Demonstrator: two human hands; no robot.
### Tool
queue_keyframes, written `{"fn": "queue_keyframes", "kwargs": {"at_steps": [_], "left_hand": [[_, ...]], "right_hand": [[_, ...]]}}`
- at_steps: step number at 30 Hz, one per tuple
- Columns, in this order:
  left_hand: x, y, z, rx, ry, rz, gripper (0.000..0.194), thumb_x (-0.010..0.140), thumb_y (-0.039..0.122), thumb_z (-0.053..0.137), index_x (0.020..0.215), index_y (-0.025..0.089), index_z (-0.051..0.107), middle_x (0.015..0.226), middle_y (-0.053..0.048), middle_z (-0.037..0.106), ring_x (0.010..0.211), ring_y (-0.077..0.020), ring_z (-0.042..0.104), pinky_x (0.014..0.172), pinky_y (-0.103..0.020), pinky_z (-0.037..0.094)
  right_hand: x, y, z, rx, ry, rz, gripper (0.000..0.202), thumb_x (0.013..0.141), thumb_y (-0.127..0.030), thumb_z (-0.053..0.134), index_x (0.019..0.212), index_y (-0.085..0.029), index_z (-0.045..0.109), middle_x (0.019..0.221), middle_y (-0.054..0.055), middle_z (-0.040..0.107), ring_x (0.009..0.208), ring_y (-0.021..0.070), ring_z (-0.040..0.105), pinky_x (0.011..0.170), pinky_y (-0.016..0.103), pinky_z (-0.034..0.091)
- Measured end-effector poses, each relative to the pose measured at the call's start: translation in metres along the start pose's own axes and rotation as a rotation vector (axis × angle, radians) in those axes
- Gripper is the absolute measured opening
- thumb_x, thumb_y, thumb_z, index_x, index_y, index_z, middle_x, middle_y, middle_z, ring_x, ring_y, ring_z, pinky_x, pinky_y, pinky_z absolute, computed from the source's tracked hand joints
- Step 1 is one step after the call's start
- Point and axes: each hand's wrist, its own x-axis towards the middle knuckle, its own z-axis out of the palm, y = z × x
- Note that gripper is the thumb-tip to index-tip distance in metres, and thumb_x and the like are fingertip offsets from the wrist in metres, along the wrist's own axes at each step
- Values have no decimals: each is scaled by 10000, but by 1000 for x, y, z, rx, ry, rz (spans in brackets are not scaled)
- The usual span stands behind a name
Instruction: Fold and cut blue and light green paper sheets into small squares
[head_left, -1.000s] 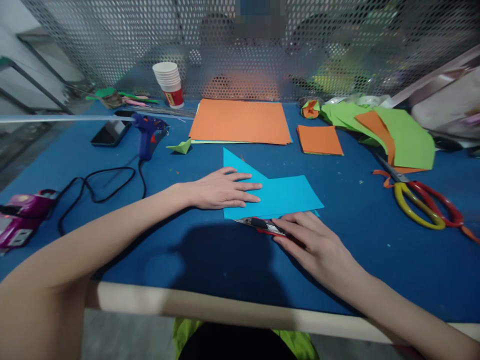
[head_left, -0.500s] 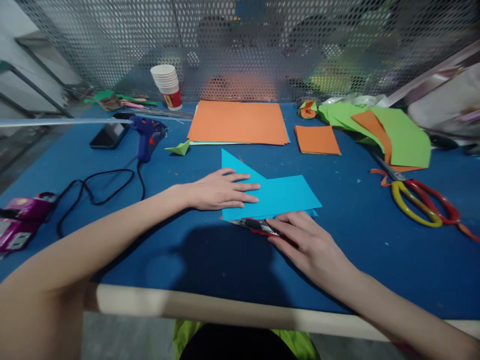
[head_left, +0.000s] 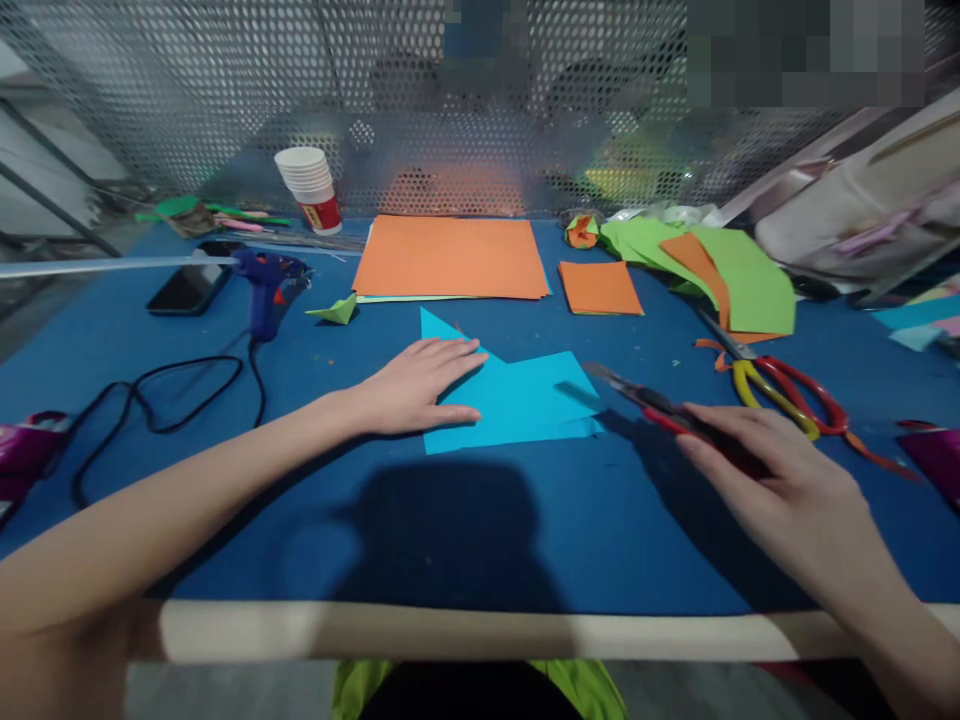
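Observation:
A folded sheet of bright blue paper (head_left: 525,400) lies on the blue table, one pointed corner sticking up at its far left. My left hand (head_left: 424,385) rests flat on the paper's left part, fingers stretched out and thumb apart. To the right of the paper, my right hand (head_left: 780,480) is closed round a red and black utility knife (head_left: 667,412). Its blade points left toward the paper and is raised above the table, casting a shadow on the sheet. The knife's rear end is hidden in my palm.
Scissors (head_left: 787,395) with red and yellow handles lie at right. Behind are orange sheets (head_left: 454,258), small orange squares (head_left: 600,288) and green paper pieces (head_left: 750,280). On the left are a glue gun (head_left: 266,290) with its cord, a phone (head_left: 191,285) and paper cups (head_left: 309,190).
My right hand has lifted the knife away from the paper's near edge and moved it right. My left hand stays on the paper, its fingers now closer together. The view has shifted slightly.

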Motion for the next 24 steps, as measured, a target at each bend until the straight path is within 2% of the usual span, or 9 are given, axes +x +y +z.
{"fn": "queue_keyframes", "kwargs": {"at_steps": [2,4,7,11,15,18,21,23,24], "left_hand": [[1,5,2,24,1,-52,781,888,601,545,1491,141,359,1573,-168,334,1458,-319,296,1177,-462,211],[1,9,4,28,0,-64,745,882,566,579,1470,148,394,1543,-166,390,1432,-325,339,1160,-466,248],[2,14,5,8,22,-54,655,888,491,605,1429,158,445,1458,-157,494,1354,-320,433,1112,-455,314],[2,19,1,-51,45,-54,593,869,363,654,1400,182,464,1299,-135,582,1198,-303,531,1005,-435,406],[0,27,-2,-115,106,3,538,888,231,608,1401,192,450,1207,-118,593,1136,-270,545,954,-401,440],[-4,33,-4,-95,173,91,487,931,168,501,1413,193,438,1180,-118,591,1096,-249,560,947,-403,453],[-9,34,-8,-113,326,88,484,937,230,515,1412,204,426,1254,-125,561,1165,-257,540,999,-428,451],[-10,30,-12,-175,490,1,491,928,288,544,1398,208,425,1331,-126,519,1252,-260,497,1060,-437,427],[-10,26,-14,-216,561,-62,484,924,310,547,1383,208,434,1350,-124,509,1271,-258,487,1074,-439,422]], "right_hand": [[-4,24,-3,-145,28,57,328,938,-457,502,1082,-215,671,986,136,676,943,325,647,826,486,523],[-7,41,-3,-243,-24,58,395,950,-479,445,1072,-183,677,966,167,674,949,361,641,824,519,512],[-1,45,-1,-313,-111,3,447,952,-490,424,1096,-146,670,1020,192,677,996,388,635,828,548,509],[34,21,10,-191,-156,-114,405,950,-435,472,1191,-149,627,1164,171,673,1095,335,628,940,511,499],[83,-9,34,-6,-358,-307,525,908,-383,552,1367,-132,503,1406,190,540,1304,327,499,1055,509,424],[112,-21,44,115,-492,-396,432,862,-323,599,1271,-185,589,1257,130,655,1184,298,583,1053,507,402],[127,-15,38,241,-595,-293,220,874,-350,563,946,-190,697,918,64,728,878,232,660,866,400,502],[134,5,26,286,-510,-64,248,858,-407,583,865,-186,696,834,45,717,775,207,650,737,340,518],[138,20,19,287,-393,75,251,832,-412,616,898,-186,701,857,45,721,772,202,650,729,333,520]]}}
